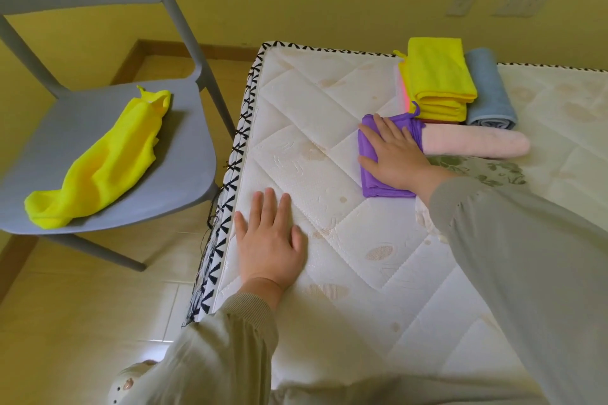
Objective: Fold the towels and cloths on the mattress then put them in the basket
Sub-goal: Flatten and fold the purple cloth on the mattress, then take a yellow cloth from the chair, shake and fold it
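On the mattress (378, 273), the right hand (394, 154) presses flat, fingers straight, on a folded purple cloth (370, 179) beside stacked towels (437, 79); the left hand (271, 240) rests flat near the edge, holding nothing.

purple cloth (371, 182): folded into small rectangle, flat on mattress (329, 128), pinned under right hand (394, 154) fingers, hang loop poking out past fingertips. yellow cloth stack (437, 79): folded neat, just beyond those fingertips. pink towel (473, 143): rolled, lying just beside little-finger side. blue towel (490, 92): rolled, touching far side of yellow stack. loose yellow cloth (95, 161): crumpled, unfolded, off mattress, well left of left hand (269, 240) fingers.
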`<state>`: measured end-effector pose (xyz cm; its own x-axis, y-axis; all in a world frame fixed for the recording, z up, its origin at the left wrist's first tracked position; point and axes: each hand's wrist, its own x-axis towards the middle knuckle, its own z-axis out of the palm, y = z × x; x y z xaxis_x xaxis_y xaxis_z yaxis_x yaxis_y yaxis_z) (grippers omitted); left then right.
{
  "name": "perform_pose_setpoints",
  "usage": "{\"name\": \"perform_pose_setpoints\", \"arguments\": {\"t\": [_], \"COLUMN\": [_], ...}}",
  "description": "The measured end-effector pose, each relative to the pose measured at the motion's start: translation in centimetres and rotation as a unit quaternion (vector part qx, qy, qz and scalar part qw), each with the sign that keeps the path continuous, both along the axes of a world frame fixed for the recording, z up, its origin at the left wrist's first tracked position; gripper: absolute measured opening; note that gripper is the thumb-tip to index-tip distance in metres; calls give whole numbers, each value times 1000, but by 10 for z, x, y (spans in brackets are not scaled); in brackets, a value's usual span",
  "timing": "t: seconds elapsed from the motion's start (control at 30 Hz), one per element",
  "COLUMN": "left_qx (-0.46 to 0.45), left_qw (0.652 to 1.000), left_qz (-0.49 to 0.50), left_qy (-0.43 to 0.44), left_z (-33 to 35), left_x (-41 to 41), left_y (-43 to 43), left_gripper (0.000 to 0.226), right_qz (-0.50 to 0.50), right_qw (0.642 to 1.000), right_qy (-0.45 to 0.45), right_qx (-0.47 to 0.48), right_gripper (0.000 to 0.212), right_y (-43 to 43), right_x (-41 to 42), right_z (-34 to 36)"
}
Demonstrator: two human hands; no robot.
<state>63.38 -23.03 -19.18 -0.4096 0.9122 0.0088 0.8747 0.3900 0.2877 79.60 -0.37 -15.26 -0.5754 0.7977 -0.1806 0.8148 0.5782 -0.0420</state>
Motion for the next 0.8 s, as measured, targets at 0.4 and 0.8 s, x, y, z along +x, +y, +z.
{"name": "perform_pose_setpoints", "arguments": {"t": [0.4,0.8], "left_qx": [17,-6], "left_qw": [1000,1000], "left_qz": [8,9], "left_qy": [-16,-25], "left_z": [-4,10], "left_x": [-3,-25], "left_y": [1,-32], "left_gripper": [67,74], "right_qz": [-19,-190], "right_qw": [990,972], "right_qy": [60,121], "right_qx": [126,-61], "right_gripper": [56,54], "right_y": [-55,-179], "right_x": [-45,-73], "right_z": [15,-26]}}
